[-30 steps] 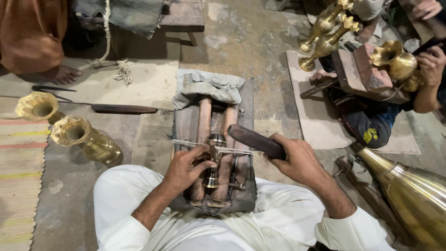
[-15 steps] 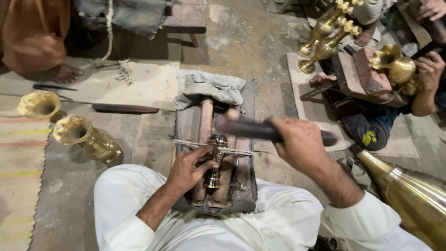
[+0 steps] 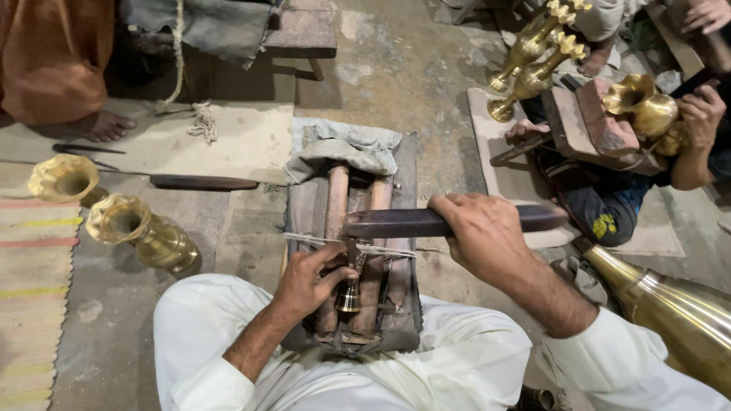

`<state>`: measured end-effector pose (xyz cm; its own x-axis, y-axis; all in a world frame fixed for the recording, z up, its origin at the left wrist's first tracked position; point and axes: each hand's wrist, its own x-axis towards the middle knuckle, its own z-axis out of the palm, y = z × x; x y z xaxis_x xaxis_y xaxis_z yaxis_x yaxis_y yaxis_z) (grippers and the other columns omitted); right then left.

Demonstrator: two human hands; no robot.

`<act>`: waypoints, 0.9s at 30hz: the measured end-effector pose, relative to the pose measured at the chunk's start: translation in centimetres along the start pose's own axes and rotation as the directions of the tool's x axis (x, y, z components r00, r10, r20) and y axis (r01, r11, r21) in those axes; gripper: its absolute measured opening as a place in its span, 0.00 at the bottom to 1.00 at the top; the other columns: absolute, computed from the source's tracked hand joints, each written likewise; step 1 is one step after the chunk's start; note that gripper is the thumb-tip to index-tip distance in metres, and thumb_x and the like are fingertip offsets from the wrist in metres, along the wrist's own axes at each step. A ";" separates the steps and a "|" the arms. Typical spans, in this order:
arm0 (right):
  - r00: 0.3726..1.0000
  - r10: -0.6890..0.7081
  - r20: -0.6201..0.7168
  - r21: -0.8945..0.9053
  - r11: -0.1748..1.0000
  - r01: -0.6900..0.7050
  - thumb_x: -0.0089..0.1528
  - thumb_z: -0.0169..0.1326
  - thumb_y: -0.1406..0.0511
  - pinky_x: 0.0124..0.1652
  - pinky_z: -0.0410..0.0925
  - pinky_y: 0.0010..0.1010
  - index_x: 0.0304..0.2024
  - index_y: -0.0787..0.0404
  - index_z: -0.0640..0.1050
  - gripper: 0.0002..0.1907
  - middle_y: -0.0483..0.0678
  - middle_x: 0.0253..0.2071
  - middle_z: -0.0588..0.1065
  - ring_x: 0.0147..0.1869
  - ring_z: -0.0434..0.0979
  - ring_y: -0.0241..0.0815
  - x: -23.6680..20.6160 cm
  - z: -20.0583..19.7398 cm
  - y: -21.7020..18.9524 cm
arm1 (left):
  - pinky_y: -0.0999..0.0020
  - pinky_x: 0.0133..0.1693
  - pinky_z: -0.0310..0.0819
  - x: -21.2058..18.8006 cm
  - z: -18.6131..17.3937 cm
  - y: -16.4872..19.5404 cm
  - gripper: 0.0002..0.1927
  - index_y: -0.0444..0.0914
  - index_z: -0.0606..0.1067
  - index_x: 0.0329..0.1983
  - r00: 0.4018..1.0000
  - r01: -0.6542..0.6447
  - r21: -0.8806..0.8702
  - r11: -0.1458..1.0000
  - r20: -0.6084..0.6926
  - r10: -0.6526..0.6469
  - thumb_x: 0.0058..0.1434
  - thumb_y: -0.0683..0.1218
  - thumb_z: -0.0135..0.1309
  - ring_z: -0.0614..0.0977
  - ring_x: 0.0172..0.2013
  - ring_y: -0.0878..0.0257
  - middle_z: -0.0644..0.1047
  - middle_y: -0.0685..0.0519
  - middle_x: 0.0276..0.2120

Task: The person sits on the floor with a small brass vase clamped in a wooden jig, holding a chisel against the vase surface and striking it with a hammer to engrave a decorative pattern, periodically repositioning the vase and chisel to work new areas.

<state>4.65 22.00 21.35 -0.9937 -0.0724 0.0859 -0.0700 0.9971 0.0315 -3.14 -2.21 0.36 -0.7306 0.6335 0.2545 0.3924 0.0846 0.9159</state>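
A person in white clothes sits on the floor [image 3: 411, 84], seen from above, with a small wooden block [image 3: 352, 259] wedged between the knees, apparently so it stays steady.

The left hand [image 3: 308, 278] is curled nearly shut, thumb and fingers pinching a small brass piece [image 3: 349, 293], shaped like a tiny bell or vase, shiny gold with a darker neck. It lies in the groove between two rounded wooden rails near the block's near end, which seems meant to stop it rolling. A thin cord [image 3: 381, 249] runs across the block just above it.

The right hand [image 3: 481, 236] is closed in a full fist around a long dark tool [image 3: 449, 221] with a thick wooden handle, held level across the block. Its darker end sits right over the brass piece, as if pressing on it.

A grey cloth [image 3: 343, 148] is bunched over the block's far end.

On the floor to the left stand two brass vases [image 3: 141, 232], open mouths up, beside a striped mat [image 3: 34, 289]. Beyond them lies a long dark bar [image 3: 202, 183]. At the right edge a large brass cone [image 3: 670, 312] lies on its side.

Farther right, another person's hand [image 3: 700, 114] holds a round brass pot [image 3: 647, 106] against a second block, with tall brass stems [image 3: 533, 53] behind. At far left is someone's bare foot [image 3: 106, 125].
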 end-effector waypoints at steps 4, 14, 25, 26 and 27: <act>0.999 -0.028 -0.025 -0.004 1.000 0.027 0.50 0.57 0.73 0.40 0.70 0.48 0.40 0.59 0.75 0.15 0.52 0.34 0.78 0.43 0.80 0.57 -0.1 0.0 0.0 | 0.62 0.46 0.84 -0.1 0.1 -0.1 0.25 0.32 0.75 0.55 1.000 -0.004 -0.069 0.998 -0.009 0.003 0.58 0.46 0.66 0.88 0.46 0.53 0.84 0.41 0.45; 0.994 -0.080 -0.075 -0.002 0.997 0.080 0.50 0.58 0.72 0.41 0.70 0.48 0.43 0.58 0.75 0.17 0.51 0.35 0.79 0.41 0.80 0.54 0.0 0.3 0.1 | 0.62 0.50 0.83 0.1 0.1 -0.5 0.24 0.32 0.75 0.56 0.999 -0.030 -0.064 0.997 0.042 0.033 0.58 0.44 0.65 0.87 0.48 0.54 0.84 0.43 0.46; 0.998 -0.062 -0.030 -0.070 0.996 0.060 0.50 0.60 0.71 0.40 0.70 0.47 0.42 0.58 0.76 0.17 0.50 0.34 0.78 0.41 0.81 0.54 -0.3 0.5 0.1 | 0.64 0.47 0.85 -0.2 -0.1 -0.4 0.22 0.33 0.76 0.54 0.997 -0.077 -0.071 0.995 0.002 0.077 0.58 0.44 0.66 0.89 0.45 0.56 0.85 0.45 0.44; 0.995 -0.088 -0.039 -0.116 0.990 0.083 0.48 0.60 0.71 0.39 0.71 0.48 0.41 0.58 0.76 0.18 0.50 0.33 0.78 0.41 0.81 0.54 -0.3 0.5 0.2 | 0.63 0.47 0.84 -0.2 -0.1 -0.3 0.22 0.33 0.76 0.55 0.995 -0.098 -0.093 0.991 -0.019 0.097 0.58 0.44 0.65 0.89 0.45 0.56 0.85 0.45 0.44; 0.990 -0.086 -0.109 -0.062 0.995 0.079 0.50 0.60 0.72 0.41 0.71 0.47 0.43 0.58 0.76 0.18 0.50 0.35 0.78 0.42 0.81 0.53 -0.3 0.5 0.2 | 0.63 0.48 0.84 -0.2 0.0 -0.3 0.23 0.33 0.76 0.56 0.992 -0.121 -0.114 0.986 -0.044 0.117 0.59 0.44 0.65 0.89 0.46 0.56 0.85 0.45 0.44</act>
<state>4.85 22.28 20.89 -0.9685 -0.1601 0.1906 -0.1430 0.9846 0.1002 -3.11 -2.37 0.05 -0.7038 0.6046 0.3730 0.4116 -0.0809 0.9078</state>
